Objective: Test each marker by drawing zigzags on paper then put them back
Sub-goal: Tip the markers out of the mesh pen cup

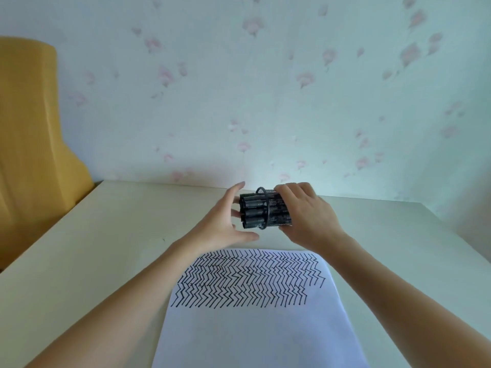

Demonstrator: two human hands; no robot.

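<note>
Zigzag-covered paper (255,301) lies below tipped marker holder (276,212).

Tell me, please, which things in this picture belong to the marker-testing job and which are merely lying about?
Part of the job:
- black markers, bundled in the holder
- black mesh pen holder, tipped on its side, gripped by the right hand
- left hand, open at the marker ends
- paper with zigzag rows

Just there:
- table
- yellow chair
- floral wallpaper

Markers (253,212) in holder (279,212) btwn hands, behind paper (252,314) on table (93,248)
</note>
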